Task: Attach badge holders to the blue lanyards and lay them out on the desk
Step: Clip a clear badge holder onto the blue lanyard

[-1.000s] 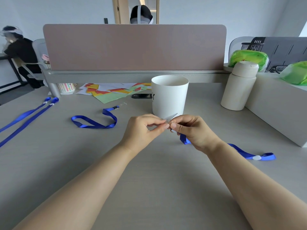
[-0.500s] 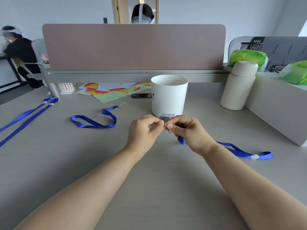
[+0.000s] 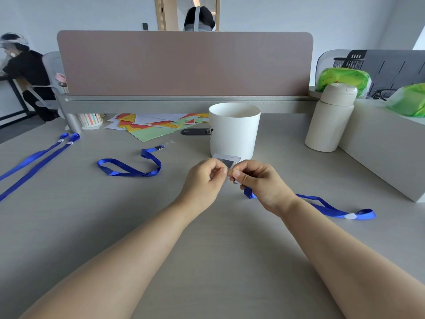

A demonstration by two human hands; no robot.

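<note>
My left hand (image 3: 203, 179) and my right hand (image 3: 259, 183) meet above the desk (image 3: 207, 226), just in front of a white cup (image 3: 234, 130). Between their fingertips is a clear badge holder (image 3: 226, 161), held flat. The left hand pinches its near edge. My right hand grips the clip end of a blue lanyard (image 3: 322, 204), whose strap trails right along the desk to a white bead. A second blue lanyard (image 3: 131, 166) lies coiled at centre left with its clip free. A third blue lanyard (image 3: 36, 162) lies stretched out at far left.
Coloured paper sheets (image 3: 156, 126) and a dark flat object (image 3: 195, 131) lie behind the cup. A cream bottle (image 3: 328, 116) stands at right beside a raised side unit (image 3: 386, 143). A brown partition (image 3: 184, 63) closes the back. A person sits at far left.
The badge holder has turned from edge-on to flat between my fingers. Both hands shifted slightly away from me, and the lanyard strap on the right slid a little.
</note>
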